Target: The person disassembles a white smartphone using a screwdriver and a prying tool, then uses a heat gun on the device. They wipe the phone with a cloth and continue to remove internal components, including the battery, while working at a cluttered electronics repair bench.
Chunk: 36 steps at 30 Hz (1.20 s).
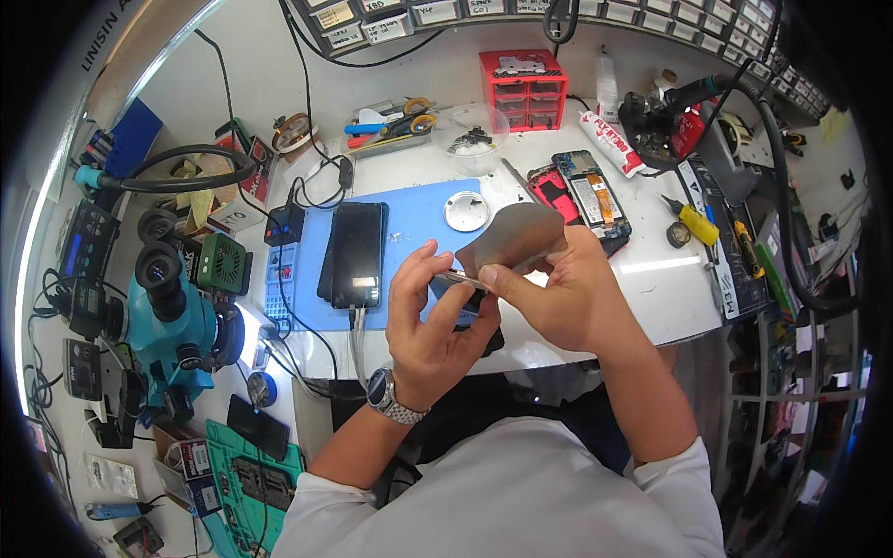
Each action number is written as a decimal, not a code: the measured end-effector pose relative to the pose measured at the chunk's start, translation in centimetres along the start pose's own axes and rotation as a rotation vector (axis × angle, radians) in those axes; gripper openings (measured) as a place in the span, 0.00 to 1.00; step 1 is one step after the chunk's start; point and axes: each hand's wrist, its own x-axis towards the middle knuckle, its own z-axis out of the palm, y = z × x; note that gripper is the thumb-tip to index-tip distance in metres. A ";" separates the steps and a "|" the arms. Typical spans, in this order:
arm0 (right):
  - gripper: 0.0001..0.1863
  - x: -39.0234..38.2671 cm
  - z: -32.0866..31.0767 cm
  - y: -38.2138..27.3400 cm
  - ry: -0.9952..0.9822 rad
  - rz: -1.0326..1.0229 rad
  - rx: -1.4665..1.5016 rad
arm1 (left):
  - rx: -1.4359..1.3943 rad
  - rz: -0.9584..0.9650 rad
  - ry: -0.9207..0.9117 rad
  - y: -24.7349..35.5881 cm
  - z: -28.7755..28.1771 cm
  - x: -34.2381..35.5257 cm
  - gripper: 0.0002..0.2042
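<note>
My left hand [435, 321], wearing a watch [379, 391], grips a slim dark device [469, 277], probably a phone, edge-on, with its fingers curled around it. My right hand [558, 293] pinches a thin, flexible grey sheet [512, 234], its thumb at the device's upper edge where the sheet meets it. Both hands are over the front of the blue mat [409, 223]. Left of them lie dark phones [358, 251] with cables at the lower end. A small round silver tray [466, 211] sits behind my hands; an opened phone [595, 200] lies to the right.
A microscope [167, 316] and green board holder [228, 465] occupy the left side. Behind are tools [400, 126], red drawers [523, 93] and a white tube [609, 139]. Screwdrivers, a long mat [730, 270] and a hose arm [781, 195] are on the right of the white bench [670, 298].
</note>
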 end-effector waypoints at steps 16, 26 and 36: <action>0.13 -1.1 0.4 -0.3 0.010 0.086 0.143 | -0.031 -0.003 -0.008 0.0 -0.3 -0.2 0.22; 0.12 -0.4 -0.1 0.2 -0.034 0.116 0.150 | -0.035 0.020 -0.030 -0.2 -0.4 -0.2 0.24; 0.10 -0.3 0.1 -0.1 -0.028 0.129 0.202 | -0.002 0.034 -0.053 -0.3 -0.5 -0.2 0.25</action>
